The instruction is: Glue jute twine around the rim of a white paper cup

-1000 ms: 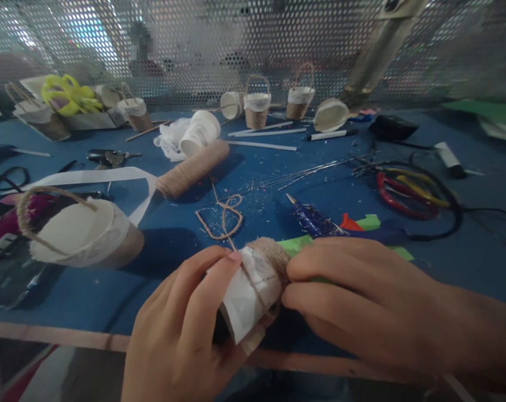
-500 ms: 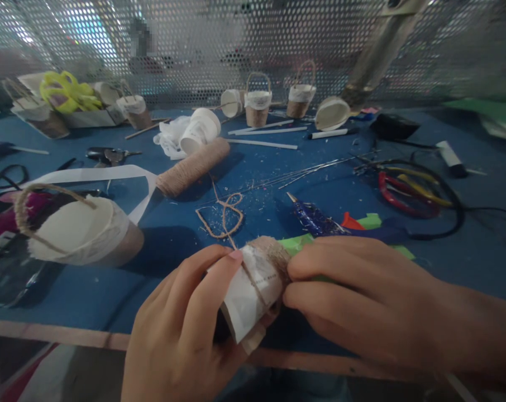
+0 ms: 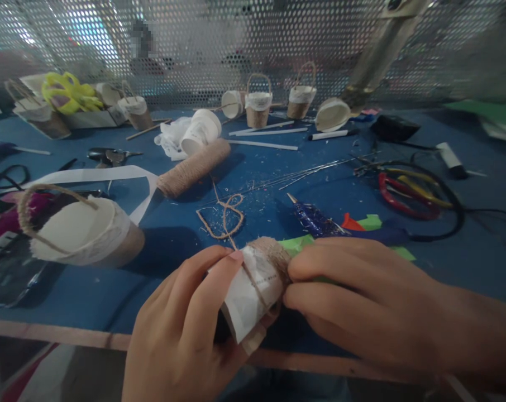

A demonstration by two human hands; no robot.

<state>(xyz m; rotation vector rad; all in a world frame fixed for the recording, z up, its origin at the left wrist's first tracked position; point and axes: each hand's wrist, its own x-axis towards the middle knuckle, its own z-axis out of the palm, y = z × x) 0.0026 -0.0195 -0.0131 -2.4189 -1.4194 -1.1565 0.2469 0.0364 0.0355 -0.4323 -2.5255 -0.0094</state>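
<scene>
My left hand [image 3: 186, 324] is closed around a white paper cup [image 3: 251, 293] tilted on its side near the table's front edge. Twine covers the cup's far end [image 3: 270, 248], and a strand [image 3: 253, 279] crosses its white side. From under my left thumb the strand runs to a loose loop [image 3: 232, 218] on the table and on toward a roll of twine [image 3: 194, 167]. At the twine-covered end, my right hand [image 3: 362, 301] pinches with thumb and fingers; whatever is between its fingertips is hidden. The glue gun [image 3: 315, 218] with a blue glittery nozzle lies just beyond my right hand.
At left stands a small basket [image 3: 110, 234] with a twine handle. More baskets [image 3: 258, 109] line the back by the perforated metal screen [image 3: 219, 50]. Yellow-handled scissors [image 3: 68, 92], white sticks [image 3: 270, 144], pliers [image 3: 407, 195] with red and yellow handles, and a black cable [image 3: 458, 218] lie around.
Both hands and the cup stay nearly in place. The whole view has shifted very slightly; nothing was taken hold of or let go.
</scene>
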